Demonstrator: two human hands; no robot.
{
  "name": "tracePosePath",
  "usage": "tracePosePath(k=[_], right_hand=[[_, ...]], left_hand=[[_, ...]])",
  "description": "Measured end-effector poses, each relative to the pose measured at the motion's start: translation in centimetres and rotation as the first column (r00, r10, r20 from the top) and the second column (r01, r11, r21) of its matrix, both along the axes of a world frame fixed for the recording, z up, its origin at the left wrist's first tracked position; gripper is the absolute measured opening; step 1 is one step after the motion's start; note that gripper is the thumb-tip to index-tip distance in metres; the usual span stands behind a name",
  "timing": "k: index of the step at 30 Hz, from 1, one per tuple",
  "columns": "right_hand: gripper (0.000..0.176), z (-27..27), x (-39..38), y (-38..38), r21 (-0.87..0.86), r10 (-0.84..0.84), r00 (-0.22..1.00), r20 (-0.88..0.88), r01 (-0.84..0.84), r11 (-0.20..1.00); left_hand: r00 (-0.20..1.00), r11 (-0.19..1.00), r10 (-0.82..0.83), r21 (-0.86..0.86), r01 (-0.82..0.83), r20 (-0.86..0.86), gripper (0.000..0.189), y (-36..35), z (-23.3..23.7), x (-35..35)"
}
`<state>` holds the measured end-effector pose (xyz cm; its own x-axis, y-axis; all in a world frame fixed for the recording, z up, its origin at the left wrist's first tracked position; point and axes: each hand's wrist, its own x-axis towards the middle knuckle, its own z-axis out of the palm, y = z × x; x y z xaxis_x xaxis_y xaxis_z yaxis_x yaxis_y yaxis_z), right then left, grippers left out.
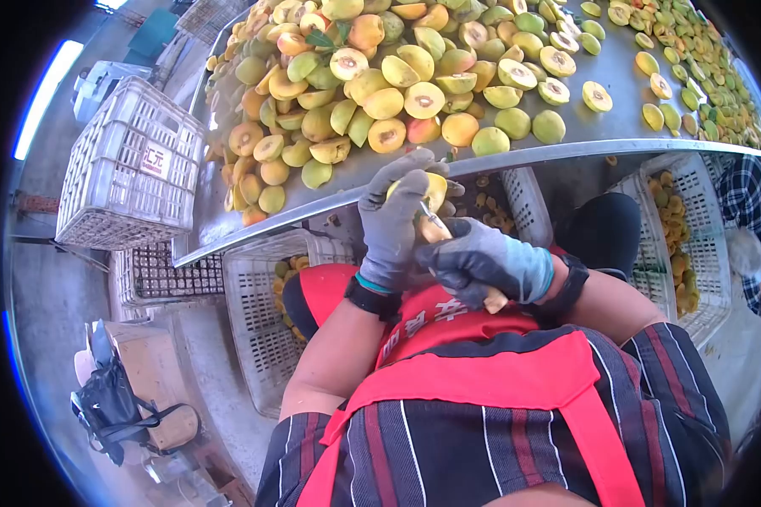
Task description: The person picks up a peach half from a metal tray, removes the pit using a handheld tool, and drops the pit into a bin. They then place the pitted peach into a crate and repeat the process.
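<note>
My left hand [391, 221], in a grey glove, holds a yellow peach half [435, 191] just in front of the table's near edge. In my right hand [484, 260], also gloved, is a wooden-handled pitting knife [432, 228]; its handle end shows below the fist. The short metal tip reaches the peach half on the side facing my right hand. Beyond both hands, a large heap of halved peaches [385, 103] lies on the metal table [347, 182], several with cut faces and pits showing.
White plastic crates [258, 325] with fruit pieces stand under the table edge, at left and right [702, 245]. A stacked white crate [131, 160] stands at the left end. A black bag [114, 401] rests by a cardboard box [154, 363]. Another person's plaid sleeve [740, 190] shows at far right.
</note>
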<state>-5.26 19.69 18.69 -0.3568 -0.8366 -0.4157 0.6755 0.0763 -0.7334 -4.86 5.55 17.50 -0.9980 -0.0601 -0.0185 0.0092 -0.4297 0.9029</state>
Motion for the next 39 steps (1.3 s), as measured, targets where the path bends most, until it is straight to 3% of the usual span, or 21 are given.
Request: tracePosePath(k=[1,2,3,5,7,11,12,13,15,17,18,19,21,22,24,26,28,30,35,37,39], right_hand=[[0.018,-0.5,-0.1,0.3,0.001,0.003,1.0,-0.002,-0.003,1.0],[0.017,-0.9,0.0,0.6,-0.251,0.073,0.946,0.316,0.01,0.968],[0.015,-1.0,-0.1,0.7,-0.469,0.212,0.793,0.571,0.103,0.877],[0.014,-0.3,0.2,0.8,-0.432,0.162,0.79,0.592,0.141,0.891],[0.015,-0.2,0.3,0.7,-0.343,0.054,0.903,0.427,0.106,0.933],[0.017,0.5,0.5,0.5,-0.198,-0.044,0.973,0.228,0.091,0.976],[0.019,0.8,0.7,0.4,-0.128,-0.076,0.996,0.036,0.08,0.989],[0.022,1.2,0.8,0.4,-0.058,-0.091,0.983,-0.162,0.082,0.995],[0.023,1.2,0.7,0.7,-0.014,-0.104,0.968,-0.229,0.103,0.995],[0.022,-0.2,0.2,1.5,0.162,-0.043,0.957,-0.287,0.093,0.982],[0.025,-1.1,-0.1,1.8,0.222,0.008,0.944,-0.33,0.069,0.972],[0.025,-1.0,-0.4,2.4,0.217,0.0,0.946,-0.326,0.075,0.973],[0.027,-0.3,-1.0,3.5,0.424,0.179,0.927,-0.329,-0.025,0.905],[0.026,-0.2,-1.1,3.7,0.446,0.18,0.934,-0.307,-0.026,0.894],[0.026,-0.7,-1.3,3.6,0.431,0.172,0.934,-0.314,-0.021,0.902],[0.027,-0.3,-1.2,3.1,0.379,0.144,0.936,-0.322,-0.012,0.925],[0.027,-0.2,-1.0,2.4,0.358,0.148,0.915,-0.375,-0.005,0.934],[0.027,-0.5,-0.8,2.2,0.32,0.132,0.893,-0.429,0.014,0.947],[0.026,0.1,-0.4,2.7,0.297,0.062,0.921,-0.384,0.059,0.953],[0.026,0.1,-0.5,2.8,0.281,0.035,0.924,-0.382,0.08,0.956],[0.027,0.1,-0.6,2.9,0.257,0.015,0.936,-0.351,0.081,0.963]], left_hand=[[1.0,1.0,0.003,0.001,-0.003,-0.002,0.039,0.0,-0.2,-0.2],[0.997,1.0,-0.008,0.013,0.009,-0.077,0.033,-0.1,-0.6,-0.4],[0.988,1.0,-0.017,0.023,0.021,-0.154,0.027,-0.2,-0.8,-0.6],[0.993,0.998,-0.029,0.061,0.036,-0.115,0.028,0.2,0.2,-0.5],[0.992,0.981,0.001,0.193,0.023,-0.127,0.029,0.7,0.4,-0.5],[0.993,0.954,0.108,0.278,-0.115,0.041,0.03,1.4,0.8,-0.1],[0.995,0.962,0.078,0.257,-0.092,0.062,0.03,0.2,0.1,-0.5],[0.973,0.97,0.22,0.123,-0.211,-0.064,0.03,-0.3,-0.2,-0.5],[0.935,0.862,0.35,0.37,-0.348,0.062,0.031,-4.4,-0.8,-0.7],[0.917,0.887,0.398,0.255,-0.384,-0.005,0.03,-8.2,1.3,1.4],[0.867,0.851,0.485,-0.167,-0.498,-0.118,0.027,-10.2,2.3,2.8],[0.821,0.627,0.506,-0.54,-0.56,-0.264,0.024,-12.6,3.2,4.1],[0.873,0.45,0.482,-0.833,-0.322,-0.077,0.025,-19.2,3.0,6.5],[0.871,0.444,0.484,-0.836,-0.321,-0.078,0.025,-19.7,3.0,6.5],[0.905,-0.233,0.321,-0.95,-0.208,-0.278,0.031,-20.6,3.3,5.9],[0.911,0.079,0.391,-0.981,-0.175,-0.131,0.04,-18.6,2.6,2.2],[0.944,0.037,0.325,-0.997,-0.069,-0.053,0.047,-15.9,2.1,-1.8],[0.95,-0.213,0.306,-0.969,0.128,0.058,0.053,-15.4,-0.4,-5.8],[0.921,-0.339,0.386,-0.921,0.191,0.049,0.045,-15.9,-2.1,-7.3],[0.956,0.102,0.295,-0.994,-0.025,0.006,0.046,-17.4,-2.4,-5.9],[0.921,0.03,0.389,-1.0,-0.002,0.01,0.049,-17.3,-1.5,-4.9]])
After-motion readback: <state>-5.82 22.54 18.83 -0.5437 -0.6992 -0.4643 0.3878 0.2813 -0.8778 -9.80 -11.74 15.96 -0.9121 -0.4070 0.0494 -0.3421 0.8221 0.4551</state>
